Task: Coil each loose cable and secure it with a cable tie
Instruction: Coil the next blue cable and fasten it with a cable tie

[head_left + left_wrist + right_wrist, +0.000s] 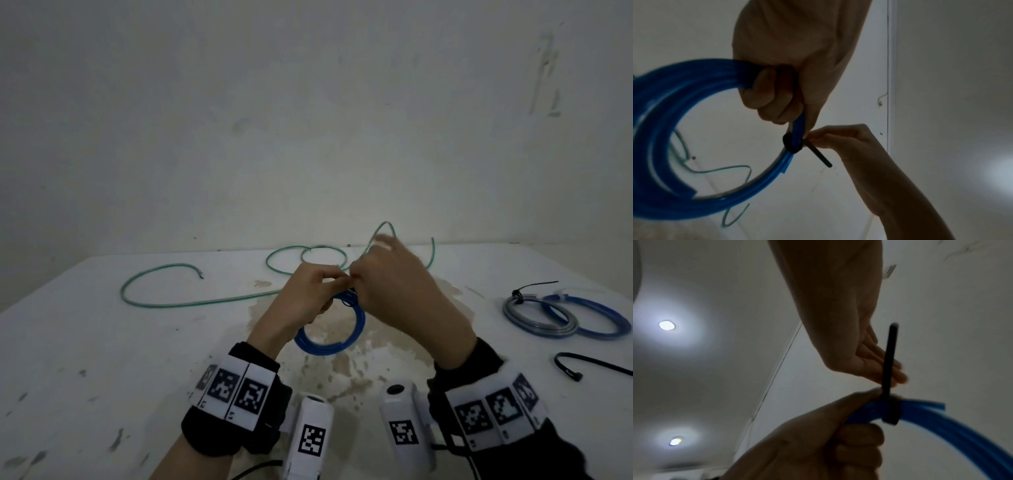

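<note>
A blue cable coil [329, 334] hangs above the table's middle. My left hand [327, 284] grips its top, fingers curled round the bundle [694, 100]. A black cable tie [792, 145] is looped round the coil just beside my left fingers, and its tail [890, 353] sticks out free. My right hand [356, 277] meets the left one there, and its fingertips [810, 138] pinch the tie at the loop. Its other fingers are blurred. A loose green cable [205, 301] sprawls over the far half of the table.
Two coils lie at the right, one grey-blue [534, 317] with a black tie, one blue [592, 322]. A spare black cable tie [589, 366] lies nearer me at the right edge. The white table [102, 359] is stained in the middle; a wall stands behind it.
</note>
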